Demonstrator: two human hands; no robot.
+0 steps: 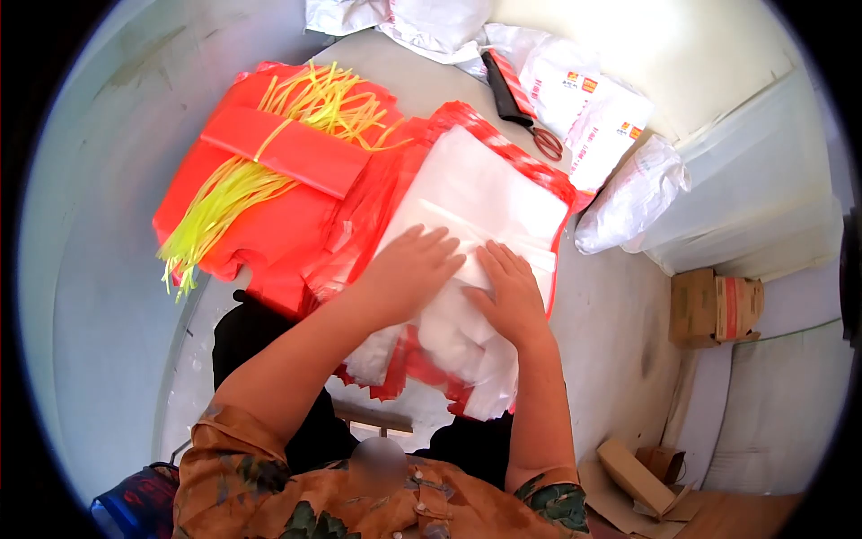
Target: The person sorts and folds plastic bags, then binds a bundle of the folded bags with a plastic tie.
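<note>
Both palms press on a stack of white plastic bags [489, 184] in front of me, with red plastic bags [464, 115] showing around its edges. My left hand [413, 274] lies flat on the left part of the stack, fingers stretched out. Beside it, my right hand [507, 289] rests with its fingers spread on the right part. A fold runs across the white plastic near my fingertips. To the left is a pile of red bags [193, 207], topped by a folded red bundle [287, 151] and yellow plastic strips [224, 202].
Scissors [546, 142] lie by a black and red pouch [507, 90] behind the stack. White printed sacks [561, 81] line the far edge, with another white sack [633, 198] at the right. A cardboard box [696, 308] and flattened cardboard [633, 476] are on the right.
</note>
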